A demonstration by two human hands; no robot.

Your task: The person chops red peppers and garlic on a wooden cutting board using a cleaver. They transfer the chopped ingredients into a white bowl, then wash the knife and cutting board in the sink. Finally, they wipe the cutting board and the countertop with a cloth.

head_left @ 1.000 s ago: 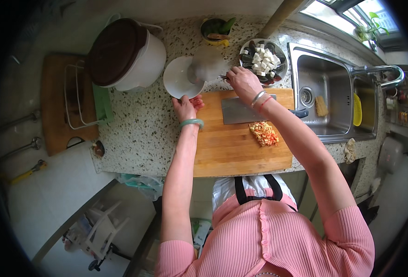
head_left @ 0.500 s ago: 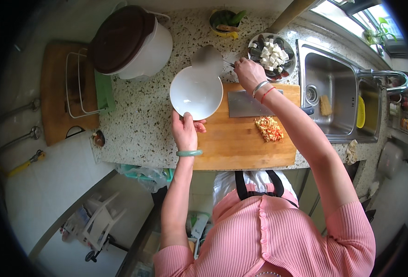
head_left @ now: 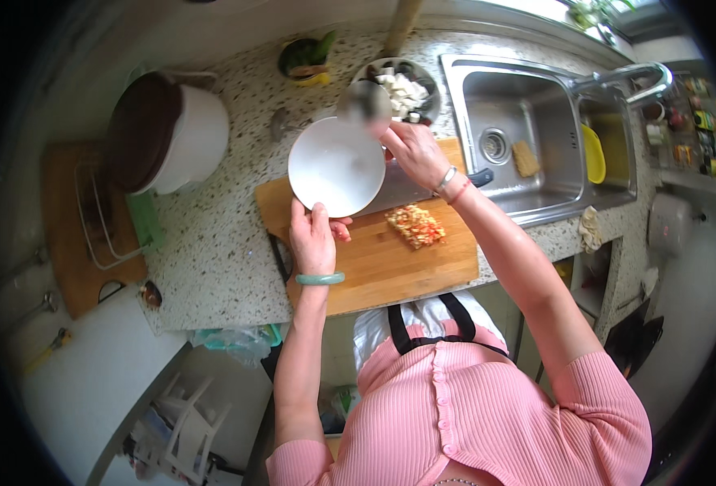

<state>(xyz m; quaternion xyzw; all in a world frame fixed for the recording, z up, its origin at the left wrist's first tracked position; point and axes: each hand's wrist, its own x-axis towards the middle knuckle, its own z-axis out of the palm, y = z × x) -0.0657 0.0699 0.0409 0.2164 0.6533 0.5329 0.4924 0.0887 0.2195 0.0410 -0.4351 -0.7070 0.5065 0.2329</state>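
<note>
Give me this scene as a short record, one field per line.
Left hand: the left hand holds a white bowl by its near rim
Right hand: the right hand grips a motion-blurred utensil
Cutting board: wooden board bearing a red-and-yellow chopped pile and a cleaver, its blade partly hidden
Beyond board: plate of white cubes, partly hidden
Right of board: steel sink with a tan sponge

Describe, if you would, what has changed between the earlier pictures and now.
The left hand has carried the round white bowl rightward over the rectangular wooden cutting board; the right hand has moved the blurred metal ladle rightward, toward the round plate of white cubes. Both kept their grip. The chopped orange-and-yellow pile stayed on the board.
</note>
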